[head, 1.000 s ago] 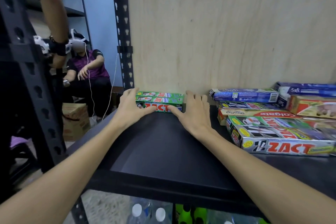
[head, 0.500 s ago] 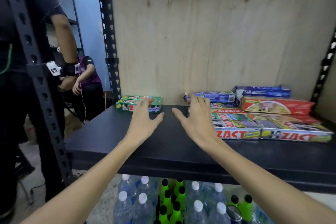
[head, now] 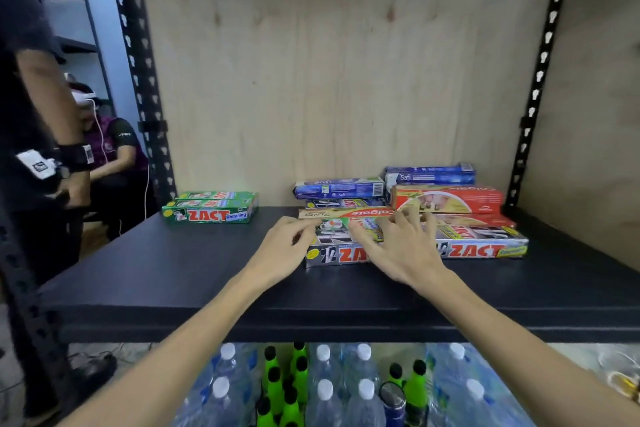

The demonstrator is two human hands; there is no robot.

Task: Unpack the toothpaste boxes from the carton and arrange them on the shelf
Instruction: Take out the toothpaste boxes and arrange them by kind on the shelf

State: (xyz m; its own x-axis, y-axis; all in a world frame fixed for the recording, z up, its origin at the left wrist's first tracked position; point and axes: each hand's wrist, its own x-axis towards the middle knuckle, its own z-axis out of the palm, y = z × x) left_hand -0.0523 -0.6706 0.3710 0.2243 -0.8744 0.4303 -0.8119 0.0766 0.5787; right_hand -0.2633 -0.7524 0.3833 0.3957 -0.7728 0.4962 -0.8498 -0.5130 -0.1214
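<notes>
Green boxes (head: 211, 207) sit placed at the shelf (head: 173, 274) back; both hands (head: 282, 250), fingers spread, reach the unsorted pile (head: 408, 215)

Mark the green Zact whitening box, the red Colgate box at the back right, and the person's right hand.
green Zact whitening box (head: 211, 216): head view, front face.
red Colgate box (head: 448, 199): head view, front face.
right hand (head: 403, 246): head view, back of hand.

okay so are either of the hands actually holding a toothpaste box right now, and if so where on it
Neither hand has a grip yet. The left hand and right hand hang open, fingers spread, over the left end of the silver ZACT box. Whether they touch it cannot be told.
</notes>
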